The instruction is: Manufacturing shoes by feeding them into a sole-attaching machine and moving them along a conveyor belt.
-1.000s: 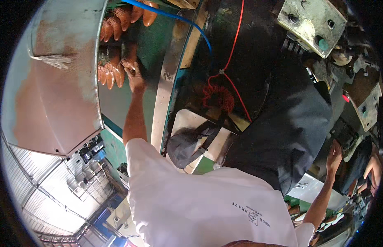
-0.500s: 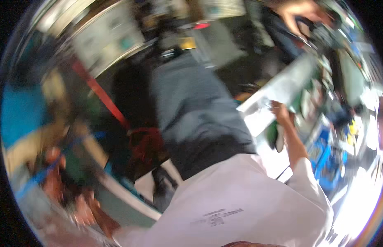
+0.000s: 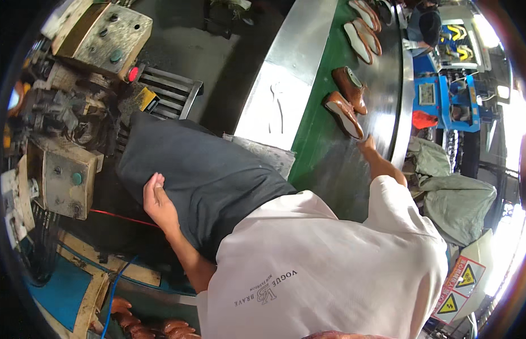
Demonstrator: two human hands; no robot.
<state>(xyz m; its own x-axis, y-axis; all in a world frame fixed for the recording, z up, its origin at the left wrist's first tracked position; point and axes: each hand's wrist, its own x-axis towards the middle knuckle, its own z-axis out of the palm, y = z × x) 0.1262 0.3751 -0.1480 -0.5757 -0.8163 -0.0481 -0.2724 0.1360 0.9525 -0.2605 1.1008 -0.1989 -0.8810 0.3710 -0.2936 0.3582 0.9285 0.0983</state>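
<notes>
My right hand (image 3: 366, 144) reaches over the green conveyor belt (image 3: 311, 139) to the near end of a glossy brown shoe (image 3: 343, 113). It is at or touching that end; its fingers are too small and hidden to show a grip. The shoe lies tilted, its pale sole edge showing, beside a second brown shoe (image 3: 350, 89). My left hand (image 3: 160, 204) hangs empty beside my dark trousers (image 3: 200, 169), fingers extended and lightly bent.
Farther along the belt lie more brown shoes (image 3: 362, 40). Pincers (image 3: 276, 104) rest on the metal ledge (image 3: 262, 106). Worn machine boxes with buttons (image 3: 104, 39) stand left, near a slatted metal rack (image 3: 169, 90). Several brown pieces (image 3: 135, 325) lie lower left. Green cloth covers (image 3: 458, 206) hang right.
The view has swung and sharpened, with the belt and shoes now at upper centre. My left hand has moved from the lower left to beside my trousers; my right hand is now at the shoe.
</notes>
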